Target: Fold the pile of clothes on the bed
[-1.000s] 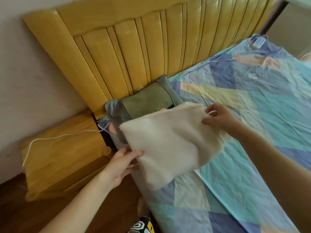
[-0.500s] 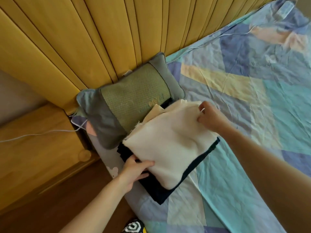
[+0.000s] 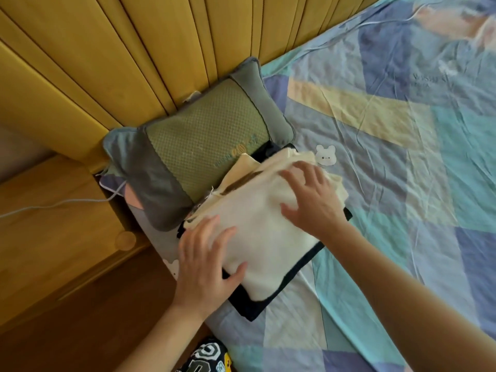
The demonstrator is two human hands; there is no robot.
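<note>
A folded cream garment (image 3: 264, 237) lies on top of a small stack near the bed's left edge. Under it a dark navy folded piece (image 3: 271, 299) shows along the front and right edges, and pale yellow folds (image 3: 243, 167) peek out at the back. My left hand (image 3: 206, 267) lies flat with spread fingers on the stack's front-left corner. Spread just as flat, my right hand (image 3: 311, 200) presses the stack's far right part. Neither hand grips any cloth.
A green and grey pillow (image 3: 193, 157) leans against the yellow wooden headboard (image 3: 150, 55), touching the stack's back. The patchwork bedsheet (image 3: 402, 157) stretches to the right. A wooden nightstand (image 3: 53, 224) with a white cable (image 3: 53, 206) stands left. A black and white patterned garment (image 3: 206, 358) shows at the bottom edge.
The cream garment was carried in the air, then set down on the navy piece beside the pillow. Both hands let go of its edges and now lie flat on top.
</note>
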